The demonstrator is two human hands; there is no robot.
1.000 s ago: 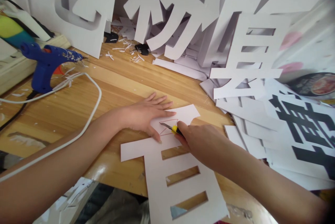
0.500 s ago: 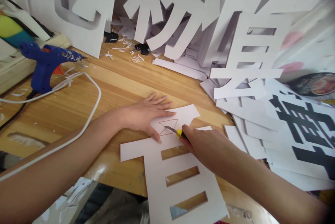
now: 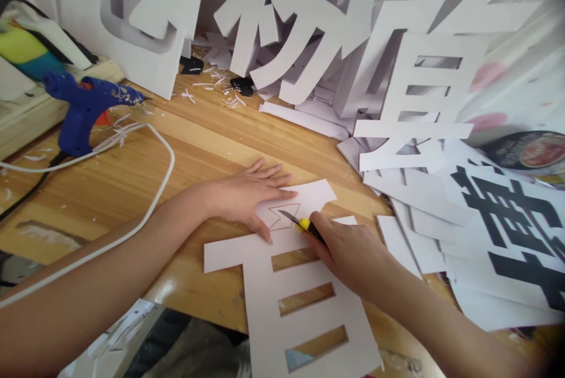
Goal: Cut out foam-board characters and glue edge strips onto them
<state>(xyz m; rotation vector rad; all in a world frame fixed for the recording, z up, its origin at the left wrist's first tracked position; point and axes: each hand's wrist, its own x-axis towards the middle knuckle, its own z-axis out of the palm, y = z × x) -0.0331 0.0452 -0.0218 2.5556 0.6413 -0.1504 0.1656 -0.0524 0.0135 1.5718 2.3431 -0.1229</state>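
Observation:
A white cut-out character of stiff board lies on the wooden table, its lower end past the near edge. Three rectangular slots are cut through it. On its upper part a small angular shape is outlined in red. My left hand lies flat with fingers spread, thumb and palm edge on the board beside the outline. My right hand grips a yellow and black utility knife, whose blade points left over the red shape. Whether the blade tip touches the board, I cannot tell.
A blue glue gun stands at left, and a white cable loops across my left forearm. Large white cut-out characters stand along the back. Printed sheets with black characters and board pieces pile up at right.
The view has shifted slightly. My right hand and the knife have turned a little, with the blade still over the red outline. My left hand stays in place on the board.

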